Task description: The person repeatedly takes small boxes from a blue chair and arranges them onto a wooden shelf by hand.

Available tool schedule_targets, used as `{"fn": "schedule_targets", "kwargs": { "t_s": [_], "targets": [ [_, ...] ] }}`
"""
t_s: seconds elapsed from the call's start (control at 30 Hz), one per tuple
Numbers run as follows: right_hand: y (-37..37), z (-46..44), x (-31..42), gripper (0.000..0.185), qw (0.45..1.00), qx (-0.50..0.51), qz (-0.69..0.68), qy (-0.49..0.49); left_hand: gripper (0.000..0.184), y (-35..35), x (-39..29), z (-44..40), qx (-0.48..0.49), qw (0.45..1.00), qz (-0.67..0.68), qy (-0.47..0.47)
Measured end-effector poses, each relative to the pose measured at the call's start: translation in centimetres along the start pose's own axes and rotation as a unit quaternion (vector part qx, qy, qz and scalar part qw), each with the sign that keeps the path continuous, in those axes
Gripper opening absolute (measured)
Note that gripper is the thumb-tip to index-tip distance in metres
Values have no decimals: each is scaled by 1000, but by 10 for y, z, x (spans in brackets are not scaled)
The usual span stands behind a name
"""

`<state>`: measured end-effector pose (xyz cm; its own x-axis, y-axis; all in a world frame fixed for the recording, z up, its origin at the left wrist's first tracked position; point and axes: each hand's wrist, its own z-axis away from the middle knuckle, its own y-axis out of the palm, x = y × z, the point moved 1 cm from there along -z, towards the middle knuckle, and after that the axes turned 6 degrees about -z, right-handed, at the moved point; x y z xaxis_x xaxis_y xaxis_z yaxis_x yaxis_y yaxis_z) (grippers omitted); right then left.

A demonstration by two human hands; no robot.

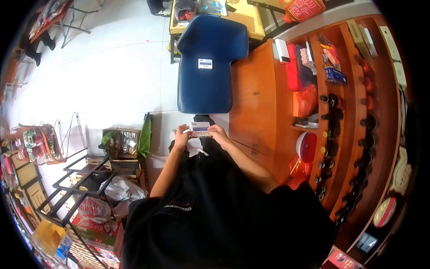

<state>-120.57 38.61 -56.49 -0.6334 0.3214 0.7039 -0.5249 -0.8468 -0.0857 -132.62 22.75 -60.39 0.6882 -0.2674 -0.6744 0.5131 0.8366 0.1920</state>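
Note:
Between my hands is a small white box (199, 127) with a blue band and dark print, held out in front of my body. My left hand (182, 136) grips its left end, fingers closed around the edge. At the right end, my right hand (218, 134) pinches the lower corner. A similar small white box (205, 63) lies flat on the seat of a blue chair (205, 92), just beyond my hands. The print on both boxes is too small to read.
Along the right stands a wooden cabinet (253, 107) with shelves of dark bottles (332, 130) and packages. To the left are a black metal rack (67, 179), plastic bags (123, 190) and cardboard boxes. A yellow table (251, 15) stands behind the chair. Another person's legs (39, 47) show at upper left.

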Motion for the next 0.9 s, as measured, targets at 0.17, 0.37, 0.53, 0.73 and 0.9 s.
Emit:
{"fn": "schedule_targets", "kwargs": {
  "t_s": [0.17,0.37,0.53,0.73,0.9],
  "targets": [
    [-28,-66,6,21,998,1,-41,55,44,36,-11,-67,-4,987,-148,-62],
    [-68,-216,-19,23,999,-28,-19,17,60,82,4,-197,-66,934,-350,-20],
    [-94,-350,20,25,994,-52,77,-65,60,113,-31,-322,-113,930,-344,64],
    [-107,-430,86,27,983,-51,60,-165,65,137,-88,-428,-112,956,-263,60],
    [-117,-441,90,35,976,-106,118,-151,66,121,-58,-465,-80,963,-251,62]
  ]
}}
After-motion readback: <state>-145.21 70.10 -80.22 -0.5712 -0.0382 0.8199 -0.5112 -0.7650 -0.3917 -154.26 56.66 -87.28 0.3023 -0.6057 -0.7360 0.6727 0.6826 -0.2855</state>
